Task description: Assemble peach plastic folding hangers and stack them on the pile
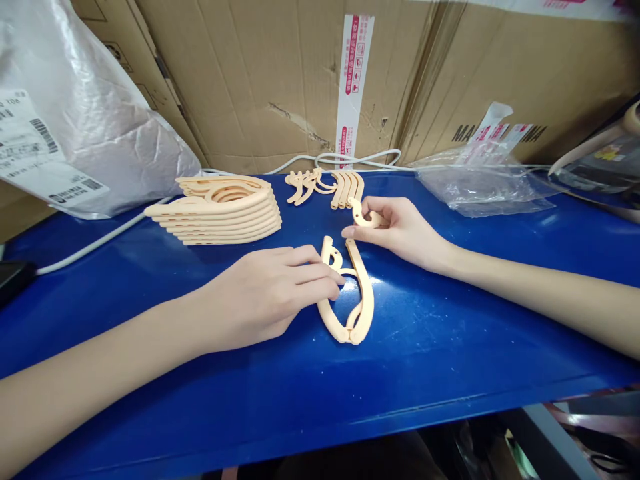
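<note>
A cream plastic folding hanger (365, 293) lies on the blue table (430, 353), its two arms joined at the near end and apart at the far end. My left hand (270, 293) has its fingers curled over the hanger's left arm, holding it. Above the hanger's far end, my right hand (400, 230) pinches a small curved cream hook (359, 215) between thumb and fingers. Behind it sit several loose curved pieces (349, 188) and a cluster of small hooks (303, 183). A neat stack of folded cream hangers (225, 223) rests at the left.
Cardboard boxes (280, 80) stand along the back. A silvery white parcel with labels (110, 120) is at the back left. Clear plastic bags (485, 187) lie at the back right beside a transparent container (600, 163). A white cable (107, 237) crosses the left side.
</note>
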A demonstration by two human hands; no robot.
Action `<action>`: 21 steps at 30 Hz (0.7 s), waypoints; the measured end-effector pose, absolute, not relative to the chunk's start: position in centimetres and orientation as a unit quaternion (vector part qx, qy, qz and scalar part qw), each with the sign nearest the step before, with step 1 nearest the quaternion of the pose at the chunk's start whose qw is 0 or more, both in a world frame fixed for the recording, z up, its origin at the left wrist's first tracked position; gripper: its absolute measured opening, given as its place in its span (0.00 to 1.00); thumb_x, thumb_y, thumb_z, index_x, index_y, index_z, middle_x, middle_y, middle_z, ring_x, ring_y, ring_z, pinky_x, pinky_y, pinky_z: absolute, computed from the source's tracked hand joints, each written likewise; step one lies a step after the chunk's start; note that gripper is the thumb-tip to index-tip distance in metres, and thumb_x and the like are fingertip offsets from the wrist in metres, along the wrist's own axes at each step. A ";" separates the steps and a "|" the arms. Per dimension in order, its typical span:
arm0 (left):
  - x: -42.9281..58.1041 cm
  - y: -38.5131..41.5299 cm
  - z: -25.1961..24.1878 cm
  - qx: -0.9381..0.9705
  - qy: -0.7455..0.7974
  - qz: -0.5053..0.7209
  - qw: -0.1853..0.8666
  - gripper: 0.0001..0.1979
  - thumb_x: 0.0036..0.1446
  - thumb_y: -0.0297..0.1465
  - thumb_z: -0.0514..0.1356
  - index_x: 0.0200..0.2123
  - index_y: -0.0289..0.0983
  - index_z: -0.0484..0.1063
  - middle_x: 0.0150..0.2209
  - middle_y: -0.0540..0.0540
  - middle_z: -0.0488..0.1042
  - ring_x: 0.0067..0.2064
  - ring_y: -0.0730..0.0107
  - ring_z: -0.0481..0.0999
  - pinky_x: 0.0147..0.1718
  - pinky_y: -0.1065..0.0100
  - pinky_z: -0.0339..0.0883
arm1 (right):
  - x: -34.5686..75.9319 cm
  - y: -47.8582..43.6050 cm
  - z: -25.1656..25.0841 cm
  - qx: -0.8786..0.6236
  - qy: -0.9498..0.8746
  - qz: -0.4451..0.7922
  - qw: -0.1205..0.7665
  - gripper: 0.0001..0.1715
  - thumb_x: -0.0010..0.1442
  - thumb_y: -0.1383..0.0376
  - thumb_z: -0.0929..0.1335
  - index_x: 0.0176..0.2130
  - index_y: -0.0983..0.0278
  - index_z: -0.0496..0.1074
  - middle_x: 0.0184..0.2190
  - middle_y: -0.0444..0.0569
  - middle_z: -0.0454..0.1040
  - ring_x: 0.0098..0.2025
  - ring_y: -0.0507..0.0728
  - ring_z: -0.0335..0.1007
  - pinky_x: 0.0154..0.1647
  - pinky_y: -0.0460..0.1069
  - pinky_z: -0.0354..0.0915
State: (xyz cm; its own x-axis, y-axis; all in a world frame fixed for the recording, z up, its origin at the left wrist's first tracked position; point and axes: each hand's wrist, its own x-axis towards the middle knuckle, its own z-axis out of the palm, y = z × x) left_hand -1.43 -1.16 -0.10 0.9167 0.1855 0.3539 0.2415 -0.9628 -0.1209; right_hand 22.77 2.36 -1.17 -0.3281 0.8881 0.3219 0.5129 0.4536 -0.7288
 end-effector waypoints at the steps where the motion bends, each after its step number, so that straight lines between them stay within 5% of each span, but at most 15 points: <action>1: -1.5 -1.2 -0.1 -0.975 -0.114 -0.174 0.077 0.17 0.60 0.17 0.49 0.43 0.37 0.72 0.47 0.51 0.79 0.47 0.67 0.73 0.42 0.69 0.70 | 22.8 2.2 -1.2 -0.456 -0.791 0.224 0.340 0.19 0.55 0.55 0.72 0.27 0.64 0.64 0.20 0.37 0.55 0.22 0.47 0.47 0.22 0.45 0.45; 5: -1.7 -1.1 -0.1 -0.974 -0.127 -0.165 0.093 0.16 0.62 0.18 0.47 0.43 0.37 0.72 0.46 0.49 0.79 0.48 0.66 0.75 0.42 0.67 0.69 | 22.6 1.4 -1.1 -0.470 -0.837 0.104 0.259 0.16 0.60 0.56 0.67 0.28 0.64 0.64 0.20 0.39 0.61 0.22 0.47 0.50 0.23 0.46 0.46; 9: -2.0 -0.8 -0.2 -0.965 -0.163 -0.164 0.124 0.16 0.63 0.21 0.46 0.42 0.36 0.73 0.42 0.46 0.79 0.44 0.64 0.77 0.38 0.65 0.69 | 22.5 1.1 -1.1 -0.458 -0.854 0.050 0.243 0.22 0.61 0.56 0.66 0.22 0.63 0.55 0.16 0.38 0.54 0.20 0.47 0.45 0.23 0.46 0.43; 21: -1.5 -1.4 0.3 -0.895 -0.378 -0.228 0.059 0.07 0.62 0.37 0.58 0.38 0.41 0.72 0.33 0.51 0.77 0.32 0.68 0.76 0.20 0.70 0.57 | 22.8 0.9 -0.8 -0.260 -0.931 0.124 0.226 0.21 0.65 0.53 0.63 0.26 0.62 0.58 0.17 0.36 0.55 0.19 0.45 0.48 0.22 0.44 0.47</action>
State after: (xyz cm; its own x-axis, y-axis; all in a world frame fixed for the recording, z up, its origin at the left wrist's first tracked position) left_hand -1.46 -1.45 0.26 0.6101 0.6501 0.4529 0.7038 -0.7073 0.0671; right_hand 22.77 0.90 -0.84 -0.7625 0.5398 0.3567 0.4280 0.8343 -0.3476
